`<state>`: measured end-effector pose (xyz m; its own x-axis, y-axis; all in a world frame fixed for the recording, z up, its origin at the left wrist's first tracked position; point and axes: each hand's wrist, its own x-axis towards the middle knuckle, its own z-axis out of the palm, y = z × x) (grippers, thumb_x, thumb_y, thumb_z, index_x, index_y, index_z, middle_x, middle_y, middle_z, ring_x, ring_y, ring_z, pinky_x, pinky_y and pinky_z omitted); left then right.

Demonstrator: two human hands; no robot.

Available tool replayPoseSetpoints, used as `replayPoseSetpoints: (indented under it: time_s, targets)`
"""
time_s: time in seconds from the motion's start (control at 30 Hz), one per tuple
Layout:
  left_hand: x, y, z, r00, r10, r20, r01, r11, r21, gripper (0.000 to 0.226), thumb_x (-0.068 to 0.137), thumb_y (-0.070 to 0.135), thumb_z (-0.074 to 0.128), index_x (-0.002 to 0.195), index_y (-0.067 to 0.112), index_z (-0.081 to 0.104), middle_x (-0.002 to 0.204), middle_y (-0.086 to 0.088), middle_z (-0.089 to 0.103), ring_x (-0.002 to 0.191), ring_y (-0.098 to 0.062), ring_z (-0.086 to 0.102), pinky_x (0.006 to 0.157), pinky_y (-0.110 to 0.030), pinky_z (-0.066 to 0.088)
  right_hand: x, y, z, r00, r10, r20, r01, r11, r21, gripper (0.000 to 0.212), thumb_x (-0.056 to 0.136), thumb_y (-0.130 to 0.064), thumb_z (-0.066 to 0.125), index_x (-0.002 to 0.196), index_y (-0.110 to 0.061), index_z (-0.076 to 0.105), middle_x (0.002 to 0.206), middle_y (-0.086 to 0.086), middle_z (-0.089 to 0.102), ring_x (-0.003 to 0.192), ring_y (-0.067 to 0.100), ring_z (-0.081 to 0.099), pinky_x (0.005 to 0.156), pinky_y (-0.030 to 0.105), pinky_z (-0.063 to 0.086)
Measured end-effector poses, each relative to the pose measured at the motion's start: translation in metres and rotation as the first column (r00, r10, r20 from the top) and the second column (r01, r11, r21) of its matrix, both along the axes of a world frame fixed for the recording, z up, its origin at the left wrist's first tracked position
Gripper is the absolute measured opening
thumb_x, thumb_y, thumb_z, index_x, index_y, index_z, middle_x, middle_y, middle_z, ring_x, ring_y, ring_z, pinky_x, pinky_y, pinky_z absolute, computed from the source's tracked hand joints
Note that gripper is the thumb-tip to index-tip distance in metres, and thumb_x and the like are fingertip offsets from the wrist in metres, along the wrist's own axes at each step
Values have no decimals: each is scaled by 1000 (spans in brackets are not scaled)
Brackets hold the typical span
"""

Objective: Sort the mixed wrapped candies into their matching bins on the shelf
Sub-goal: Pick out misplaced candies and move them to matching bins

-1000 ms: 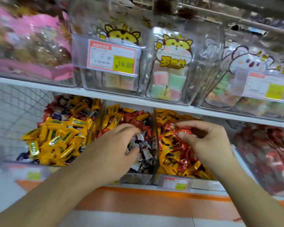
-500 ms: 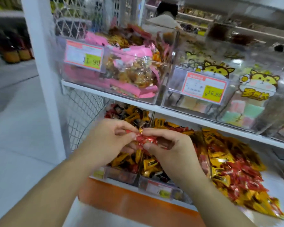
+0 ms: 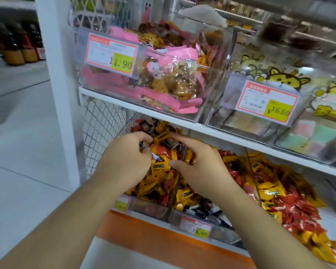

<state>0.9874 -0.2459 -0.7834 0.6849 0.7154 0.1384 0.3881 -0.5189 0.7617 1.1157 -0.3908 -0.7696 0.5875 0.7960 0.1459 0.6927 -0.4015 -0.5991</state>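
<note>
Since 0.5 s ago the hands have dropped from pinching a red wrapped candy between them into the leftmost clear plastic bin (image 3: 144, 207) on the lower shelf, and that candy is no longer separately visible. The left hand (image 3: 124, 162) curls over the mixed yellow, red and dark wrapped candies (image 3: 163, 166); whether it pinches 1 I cannot tell. The right hand (image 3: 200, 167) is spread, holding nothing, so likely a drop-off or fresh pick

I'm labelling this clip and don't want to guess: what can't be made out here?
- Head view: whether the left hand holds a candy; its curled fingers hide the tips.
- Candies under the right hand: covered by it.
- Small print on the price tag: blurred.
- Rightmost bin: cut off by the frame edge.
</note>
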Motion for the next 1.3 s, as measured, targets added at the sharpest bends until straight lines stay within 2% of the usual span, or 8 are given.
replayPoseSetpoints:
  time_s: [0.07, 0.17, 0.3, 0.43, 0.57, 0.8, 1.1, 1.3]
  targets:
    - [6, -14, 1, 998, -57, -7, 57, 998, -5, 29, 104, 26, 55, 129, 40, 62, 76, 4, 66, 36, -6, 50, 33, -22, 37, 3, -28, -1, 999, -10, 39, 10, 1000, -11, 60, 95, -41, 71, 146, -54, 43, 151, -27, 45, 74, -1, 62, 70, 16, 53]
    - [19, -43, 1, 976, -217, -30, 219, 969, 111, 34, 104, 33, 56, 136, 43, 57, 122, 16, 65, 80, 12, 62, 61, -8, 45, 14, -79, -1, 994, -81, 72, 82, 997, -7, 52, 98, -44, 65, 147, -47, 47, 149, -31, 45, 132, -5, 45, 107, 19, 41]
    - [42, -93, -7, 885, -452, -111, 465, 869, 168, 49, 106, 45, 50, 153, 45, 39, 161, 31, 27, 144, 2, 35, 115, -22, 35, 43, -149, 0, 971, -217, 97, 220, 975, -25, 44, 102, -35, 61, 144, -44, 51, 142, -30, 48, 120, -20, 41, 100, 6, 34]
    - [62, -139, -13, 779, -586, -222, 619, 776, 123, 58, 107, 53, 40, 159, 53, 14, 159, 43, -5, 148, 6, 24, 120, -27, 30, 84, -210, -3, 920, -366, 139, 377, 923, -69, 47, 98, -17, 64, 140, -39, 58, 133, -17, 63, 88, -9, 62, 70, 0, 38]
    - [86, -166, -25, 755, -618, -219, 649, 751, 122, 62, 105, 59, 37, 159, 57, 7, 157, 46, -17, 151, 4, 17, 121, -29, 29, 117, -254, -11, 906, -408, 110, 422, 889, -179, 52, 94, -20, 71, 141, -40, 58, 136, -13, 62, 121, 8, 57, 88, 6, 31]
    - [111, -193, -46, 729, -624, -281, 673, 729, 128, 65, 105, 60, 33, 157, 57, -6, 153, 45, -32, 150, 0, 26, 107, -32, 45, 138, -259, -49, 954, -299, 25, 293, 910, -294, 69, 82, -53, 80, 145, -41, 54, 141, -13, 57, 126, 7, 55, 106, 21, 43]
    - [105, -192, -48, 732, -617, -289, 676, 711, 194, 66, 104, 61, 35, 156, 61, -6, 152, 47, -29, 153, 3, 12, 110, -27, 44, 138, -254, -47, 935, -341, 100, 355, 894, -273, 33, 87, -31, 81, 114, -44, 66, 98, -17, 65, 86, 6, 61, 66, 18, 49]
    - [102, -190, -49, 734, -613, -291, 675, 708, 209, 66, 105, 59, 36, 156, 60, -5, 154, 46, -28, 154, 3, 5, 114, -27, 38, 138, -255, -47, 949, -311, 55, 313, 906, -285, 53, 88, -34, 80, 136, -44, 59, 119, -17, 67, 106, 8, 65, 87, 18, 52]
